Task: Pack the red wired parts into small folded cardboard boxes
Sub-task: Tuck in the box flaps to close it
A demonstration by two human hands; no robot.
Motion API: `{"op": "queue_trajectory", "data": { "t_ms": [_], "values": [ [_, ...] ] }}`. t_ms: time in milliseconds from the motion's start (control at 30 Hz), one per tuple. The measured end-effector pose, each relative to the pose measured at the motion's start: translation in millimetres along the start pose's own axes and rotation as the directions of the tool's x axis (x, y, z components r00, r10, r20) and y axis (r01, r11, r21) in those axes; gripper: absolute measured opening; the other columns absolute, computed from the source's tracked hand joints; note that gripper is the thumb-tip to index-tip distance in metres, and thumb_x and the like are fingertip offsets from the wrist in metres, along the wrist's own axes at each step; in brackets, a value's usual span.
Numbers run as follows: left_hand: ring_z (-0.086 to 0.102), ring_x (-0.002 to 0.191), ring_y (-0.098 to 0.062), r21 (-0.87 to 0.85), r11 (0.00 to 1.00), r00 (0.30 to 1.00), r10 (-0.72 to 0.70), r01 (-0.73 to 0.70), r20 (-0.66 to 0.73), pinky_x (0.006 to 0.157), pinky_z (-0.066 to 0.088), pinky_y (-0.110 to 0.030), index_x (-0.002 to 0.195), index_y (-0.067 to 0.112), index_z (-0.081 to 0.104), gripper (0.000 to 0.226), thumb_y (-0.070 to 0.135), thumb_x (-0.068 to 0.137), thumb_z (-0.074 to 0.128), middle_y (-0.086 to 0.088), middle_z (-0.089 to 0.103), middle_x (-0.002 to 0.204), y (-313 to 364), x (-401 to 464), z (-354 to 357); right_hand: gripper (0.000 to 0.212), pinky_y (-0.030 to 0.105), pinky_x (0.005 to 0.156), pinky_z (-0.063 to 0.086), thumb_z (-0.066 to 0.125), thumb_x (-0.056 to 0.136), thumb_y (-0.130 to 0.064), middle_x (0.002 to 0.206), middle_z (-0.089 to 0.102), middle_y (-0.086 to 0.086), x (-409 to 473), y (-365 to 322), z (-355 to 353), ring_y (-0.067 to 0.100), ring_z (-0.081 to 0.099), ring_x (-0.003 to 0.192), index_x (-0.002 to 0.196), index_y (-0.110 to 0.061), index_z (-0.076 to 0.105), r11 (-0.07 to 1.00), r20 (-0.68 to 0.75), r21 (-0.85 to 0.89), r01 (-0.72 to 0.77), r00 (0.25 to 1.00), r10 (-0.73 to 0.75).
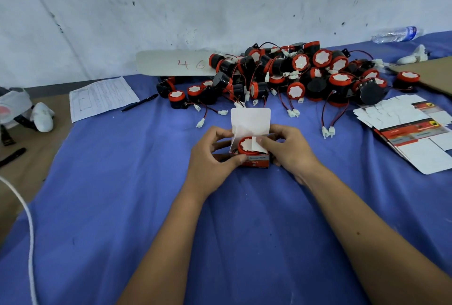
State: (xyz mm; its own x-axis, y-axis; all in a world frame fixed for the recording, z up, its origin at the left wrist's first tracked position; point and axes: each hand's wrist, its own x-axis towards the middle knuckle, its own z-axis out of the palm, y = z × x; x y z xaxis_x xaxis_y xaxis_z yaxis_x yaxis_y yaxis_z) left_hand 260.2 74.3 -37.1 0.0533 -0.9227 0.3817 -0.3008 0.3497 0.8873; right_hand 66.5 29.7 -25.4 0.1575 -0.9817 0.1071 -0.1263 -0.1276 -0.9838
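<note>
A small red-and-white cardboard box (256,161) stands on the blue cloth at the centre, its white lid flap (250,120) upright. Inside it lies one red wired part (245,146) with a white top. My left hand (211,155) grips the box's left side, thumb on the front. My right hand (288,149) holds the right side and its thumb presses a small white side flap (259,144) down over the part. A big pile of red and black wired parts (293,74) lies behind, near the wall.
Flat unfolded boxes (411,131) are stacked at the right. A paper form (102,98) and a pen (140,102) lie at the left. A card marked 46 (176,63), a water bottle (396,34) and a brown cardboard sheet (428,72) sit at the back.
</note>
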Motion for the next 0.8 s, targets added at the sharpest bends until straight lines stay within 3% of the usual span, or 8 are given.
{"op": "queue_trajectory", "data": {
  "t_ms": [67, 133, 267, 433, 500, 600, 700, 800],
  "values": [
    [0.072, 0.110, -0.017, -0.096, 0.994, 0.996, -0.063, 0.057, -0.060, 0.090, 0.060, -0.042, 0.098, 0.002, 0.063, 0.021, 0.021, 0.095, 0.072, 0.001, 0.076, 0.116, 2, 1, 2, 0.018, 0.013, 0.044, 0.041, 0.065, 0.096, -0.007, 0.060, 0.062, -0.017, -2, 1, 3, 0.000, 0.058, 0.048, 0.111, -0.013, 0.073, 0.999, 0.007, 0.035, 0.032, 0.999, -0.032],
    [0.074, 0.103, -0.019, -0.148, 0.983, 0.982, -0.133, 0.112, -0.137, 0.088, 0.060, -0.047, 0.092, -0.005, 0.065, 0.027, 0.019, 0.104, 0.059, -0.002, 0.078, 0.106, 3, 3, 2, 0.024, 0.014, 0.048, 0.044, 0.067, 0.094, -0.006, 0.066, 0.058, -0.016, -1, 0, 5, 0.004, 0.058, 0.054, 0.107, -0.025, 0.074, 0.995, -0.002, 0.056, 0.079, 0.997, -0.079],
    [0.074, 0.088, -0.012, -0.112, 0.984, 0.972, -0.160, 0.142, -0.173, 0.077, 0.058, -0.028, 0.083, 0.004, 0.068, 0.012, 0.007, 0.094, 0.072, 0.003, 0.078, 0.092, 3, 3, 3, 0.038, 0.024, 0.056, 0.048, 0.066, 0.093, -0.003, 0.091, 0.058, 0.004, 1, 2, 10, 0.015, 0.050, 0.061, 0.097, -0.041, 0.071, 0.983, 0.012, 0.019, 0.185, 0.983, -0.185],
    [0.070, 0.091, -0.018, -0.062, 0.989, 0.967, -0.148, 0.138, -0.206, 0.079, 0.060, -0.041, 0.086, 0.010, 0.055, 0.022, 0.002, 0.087, 0.076, -0.005, 0.071, 0.093, 3, 2, 9, 0.040, 0.035, 0.069, 0.049, 0.058, 0.092, 0.002, 0.106, 0.060, 0.010, 0, 1, 10, 0.026, 0.056, 0.072, 0.099, -0.033, 0.074, 0.960, 0.073, -0.110, 0.259, 0.965, -0.252],
    [0.070, 0.093, -0.021, -0.062, 0.989, 0.961, -0.143, 0.132, -0.236, 0.077, 0.061, -0.046, 0.089, 0.013, 0.050, 0.029, 0.005, 0.087, 0.078, -0.004, 0.074, 0.099, 3, 1, 10, 0.041, 0.038, 0.072, 0.050, 0.055, 0.088, -0.006, 0.108, 0.059, 0.007, -3, -1, 6, 0.034, 0.058, 0.084, 0.095, -0.040, 0.076, 0.968, 0.134, -0.083, 0.238, 0.965, -0.226],
    [0.071, 0.090, -0.031, -0.084, 0.987, 0.957, -0.153, 0.136, -0.246, 0.074, 0.061, -0.050, 0.095, 0.020, 0.057, 0.024, 0.005, 0.089, 0.075, -0.002, 0.074, 0.101, 2, -1, 9, 0.027, 0.019, 0.072, 0.045, 0.056, 0.085, -0.035, 0.111, 0.056, -0.001, -7, -3, 2, 0.017, 0.059, 0.088, 0.102, -0.043, 0.075, 0.973, 0.281, -0.051, 0.226, 0.938, -0.203],
    [0.073, 0.088, -0.032, -0.103, 0.982, 0.965, -0.175, 0.157, -0.194, 0.069, 0.062, -0.046, 0.093, 0.020, 0.068, 0.020, 0.000, 0.090, 0.067, -0.004, 0.074, 0.099, 2, -1, 6, 0.033, 0.022, 0.074, 0.047, 0.061, 0.086, -0.061, 0.108, 0.059, -0.009, -6, -1, 4, 0.019, 0.063, 0.094, 0.101, -0.036, 0.075, 0.975, 0.254, -0.068, 0.210, 0.949, -0.187],
    [0.073, 0.073, -0.017, -0.210, 0.948, 0.963, -0.260, 0.241, -0.070, 0.053, 0.051, -0.027, 0.097, 0.012, 0.072, 0.026, -0.008, 0.090, 0.057, -0.007, 0.076, 0.098, 4, -1, -1, 0.015, 0.036, 0.075, 0.053, 0.074, 0.088, -0.045, 0.104, 0.063, -0.007, -5, 2, 7, 0.027, 0.062, 0.089, 0.098, -0.034, 0.076, 0.958, 0.184, -0.124, 0.258, 0.955, -0.234]
  ]
}}
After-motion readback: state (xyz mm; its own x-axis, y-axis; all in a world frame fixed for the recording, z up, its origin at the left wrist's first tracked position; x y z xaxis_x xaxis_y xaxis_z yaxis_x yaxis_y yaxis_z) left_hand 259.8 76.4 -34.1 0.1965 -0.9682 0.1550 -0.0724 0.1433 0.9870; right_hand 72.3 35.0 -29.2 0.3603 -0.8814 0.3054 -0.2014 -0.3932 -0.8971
